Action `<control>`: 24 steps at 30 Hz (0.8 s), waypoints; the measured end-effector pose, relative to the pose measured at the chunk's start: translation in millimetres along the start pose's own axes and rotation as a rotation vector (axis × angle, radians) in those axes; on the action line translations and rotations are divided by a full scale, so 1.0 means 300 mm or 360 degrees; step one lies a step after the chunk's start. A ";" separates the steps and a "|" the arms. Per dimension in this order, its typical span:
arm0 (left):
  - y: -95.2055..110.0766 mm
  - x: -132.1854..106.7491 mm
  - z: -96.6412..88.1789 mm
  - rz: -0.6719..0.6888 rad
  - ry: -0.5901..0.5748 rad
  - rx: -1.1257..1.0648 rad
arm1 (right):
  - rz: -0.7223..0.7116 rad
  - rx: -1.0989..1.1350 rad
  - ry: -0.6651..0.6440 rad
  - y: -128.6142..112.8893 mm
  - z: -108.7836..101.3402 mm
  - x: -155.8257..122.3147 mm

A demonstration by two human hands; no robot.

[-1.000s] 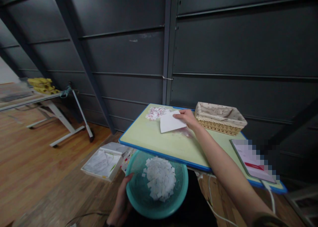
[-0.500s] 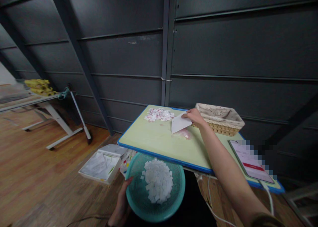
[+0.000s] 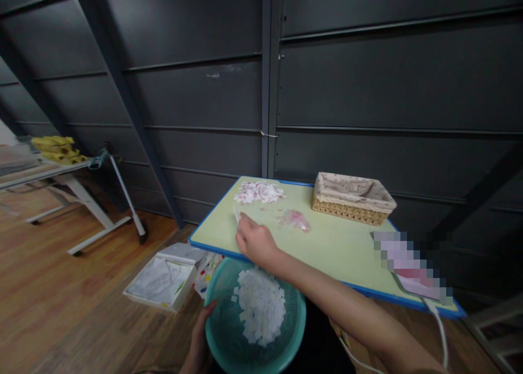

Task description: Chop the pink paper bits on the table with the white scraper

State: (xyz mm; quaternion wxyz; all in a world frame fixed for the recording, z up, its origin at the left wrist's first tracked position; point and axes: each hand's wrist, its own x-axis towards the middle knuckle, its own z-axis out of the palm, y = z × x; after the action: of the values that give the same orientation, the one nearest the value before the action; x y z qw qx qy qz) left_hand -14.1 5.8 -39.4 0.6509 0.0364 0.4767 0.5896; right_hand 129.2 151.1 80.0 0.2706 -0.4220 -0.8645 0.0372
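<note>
In front of me is the pale yellow-green rectangular surface with a blue rim (image 3: 335, 248). Below its near edge sits the round teal perforated plastic colander (image 3: 292, 330), my left hand (image 3: 200, 330) closed on its left rim. The rectangular wicker basket with a patterned cloth lining (image 3: 349, 211) stands at the far right. My right hand (image 3: 258, 244) is over the near left part; its grip is narrow, apparently pinching a thin pale flat sheet (image 3: 237, 212), seen nearly edge-on. I judge the work partway: many small white squarish pieces (image 3: 261, 308) remain in the colander, one heap of white and reddish flakes (image 3: 258, 192) is already gathered at the far left, and a smaller pinkish translucent cluster (image 3: 297, 220) lies mid-surface, apart from that heap, seemingly left to deal with.
</note>
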 end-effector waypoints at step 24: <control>-0.011 -0.007 0.019 0.0019 0.0134 -0.0009 | 0.0666 -0.0414 0.0367 0.215 -0.131 0.024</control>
State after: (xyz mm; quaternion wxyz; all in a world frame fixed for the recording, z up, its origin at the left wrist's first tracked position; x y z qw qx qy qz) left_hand -7.6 6.1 -37.2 0.6268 0.0126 0.5018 0.5959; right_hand 191.0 191.5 97.9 0.2971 -0.6242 -0.7194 -0.0673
